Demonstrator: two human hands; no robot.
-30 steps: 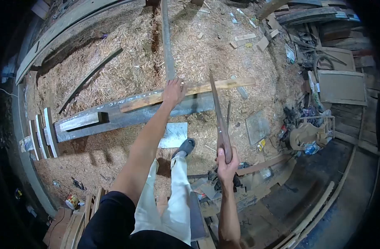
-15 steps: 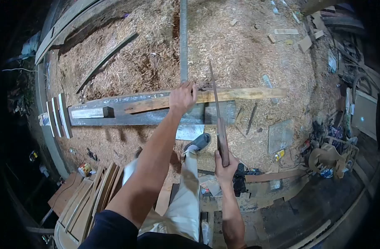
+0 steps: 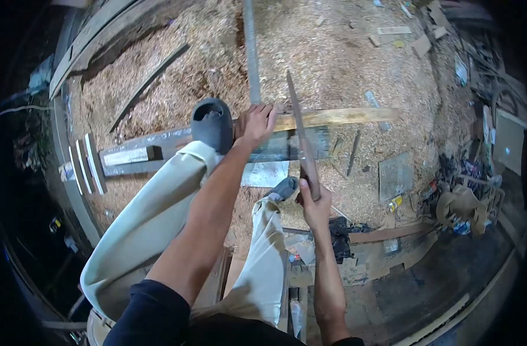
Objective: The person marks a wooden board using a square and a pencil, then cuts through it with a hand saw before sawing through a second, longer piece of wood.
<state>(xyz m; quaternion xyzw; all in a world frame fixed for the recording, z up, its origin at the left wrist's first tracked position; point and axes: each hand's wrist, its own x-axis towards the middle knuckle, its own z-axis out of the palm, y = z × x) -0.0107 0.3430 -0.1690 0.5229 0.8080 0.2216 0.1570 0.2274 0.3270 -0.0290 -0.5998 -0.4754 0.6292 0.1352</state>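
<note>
Left shoe (image 3: 216,135) now up over bench (image 3: 174,143), left hand (image 3: 256,123) gripping wooden strip (image 3: 338,117), right hand (image 3: 316,203) wrapped round saw (image 3: 302,132); strip rolling could skid it fingerward.

One left hand (image 3: 255,122), one right hand (image 3: 315,205), one saw (image 3: 307,154), one light wooden strip (image 3: 344,117).
Also countable: one bench (image 3: 275,144), three pale slats (image 3: 95,163), one short block (image 3: 128,156), two dark clogs (image 3: 212,130), two trouser legs (image 3: 148,213), one white sheet (image 3: 266,174), one squarish panel (image 3: 395,177).
</note>
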